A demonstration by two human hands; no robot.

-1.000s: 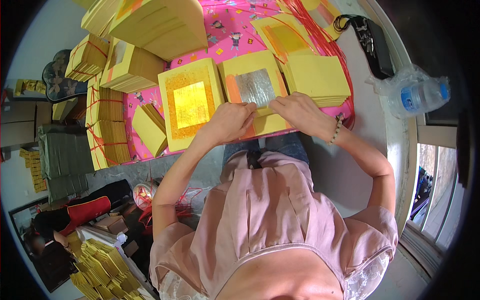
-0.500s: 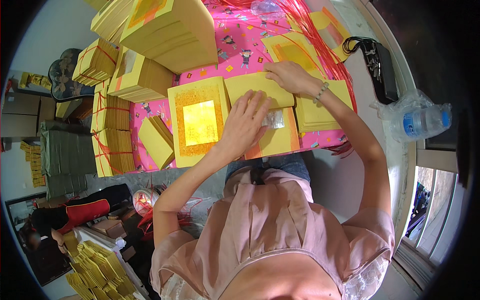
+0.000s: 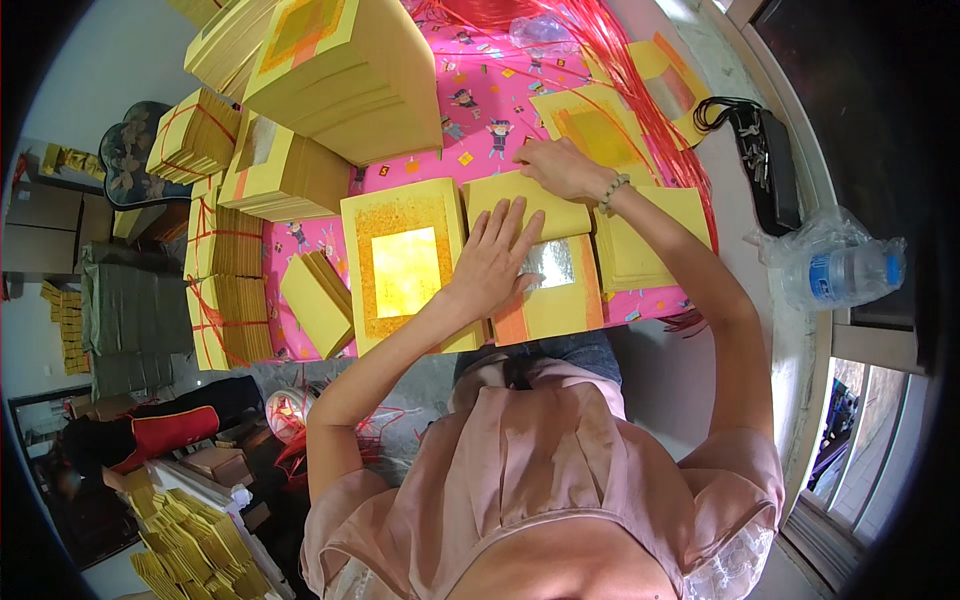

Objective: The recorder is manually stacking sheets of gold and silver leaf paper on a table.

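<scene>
- Fingers (image 3: 510, 222) of the left hand (image 3: 490, 268) are spread apart, lying flat across the folded yellow paper (image 3: 562, 222) and clamped on nothing.
- Fingers of the right hand (image 3: 565, 170) are bent at the paper's far edge; whether they pinch it or only press, I cannot tell.
- The paper is on the pink worktop (image 3: 405, 172), directly under the left fingers, its silver patch (image 3: 555, 264) just beside the left thumb.
- A gold-squared stack (image 3: 405, 270) lies just left of the left fingers; a plain yellow stack (image 3: 655, 240) is to their right.
- The crease could set crooked if the right fingers pull harder than the left ones press.
- The flap might spring up if the flat palm lifts too soon.
- A dragging thumb might scuff the silver patch.
</scene>
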